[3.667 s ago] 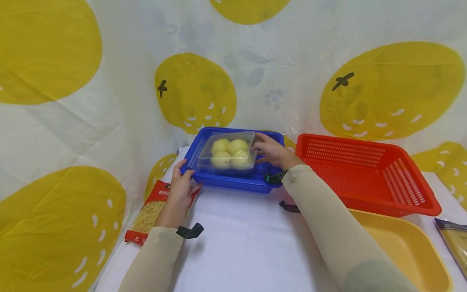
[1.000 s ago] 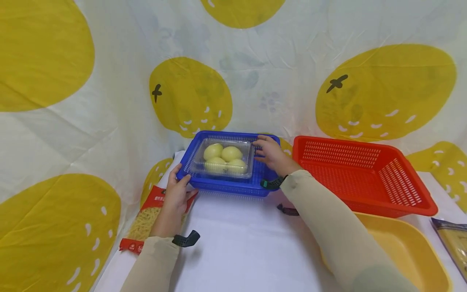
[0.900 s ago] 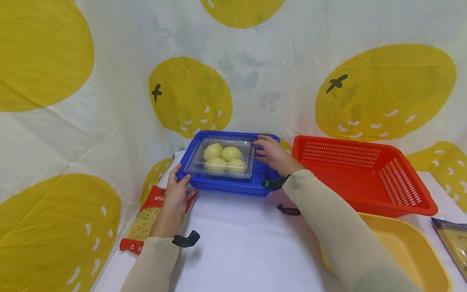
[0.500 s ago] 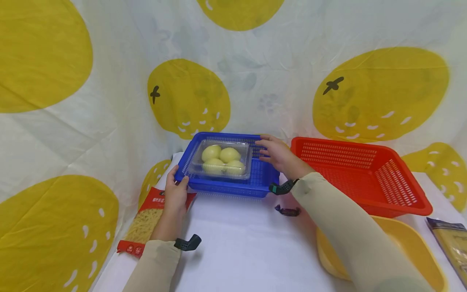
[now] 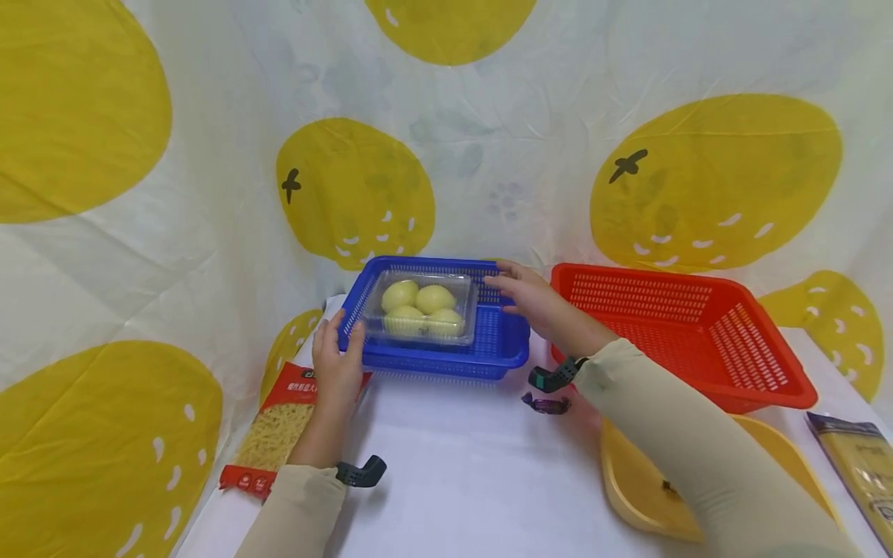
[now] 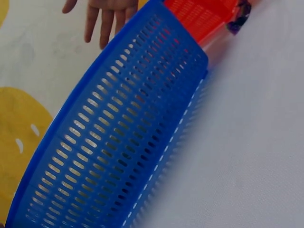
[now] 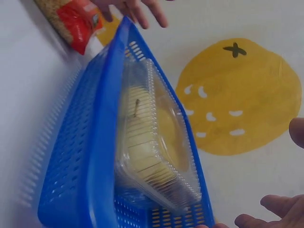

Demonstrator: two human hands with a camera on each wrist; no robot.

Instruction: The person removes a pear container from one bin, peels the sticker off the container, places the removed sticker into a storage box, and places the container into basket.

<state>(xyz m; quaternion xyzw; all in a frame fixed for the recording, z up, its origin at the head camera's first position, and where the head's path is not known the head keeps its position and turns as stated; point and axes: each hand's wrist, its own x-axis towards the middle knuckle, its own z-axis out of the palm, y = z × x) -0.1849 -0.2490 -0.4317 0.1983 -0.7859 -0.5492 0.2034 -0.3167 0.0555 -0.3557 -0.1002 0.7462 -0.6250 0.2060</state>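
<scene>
A clear plastic clamshell box [image 5: 465, 314] of pale yellow round fruit [image 5: 434, 299] sits inside the blue basket [image 5: 432, 363], in its left and middle part. At the basket's front left corner is my left hand [image 5: 337, 368], fingers extended close to the rim; whether it touches is unclear. My right hand [image 5: 533, 298] hovers over the basket's right end with fingers spread, apart from the box. The right wrist view shows the clamshell [image 7: 149, 137] low between the basket walls, with left fingers [image 7: 138, 12] beyond the far end and right fingers [image 7: 280, 211] loose at the lower right.
Right of the blue basket stands a red basket [image 5: 795, 387]. In front of it is a yellow tub [image 5: 617, 488] with a small brown item inside. A purple wrapped candy [image 5: 547, 404], a pasta bag [image 5: 279, 426] and another yellowish packet [image 5: 854, 457] lie on the white cloth [image 5: 460, 473].
The clamshell, tilted and in my right hand at first, now lies lower in the blue basket. My right hand has let go and drawn right. My left fingers have straightened off the rim.
</scene>
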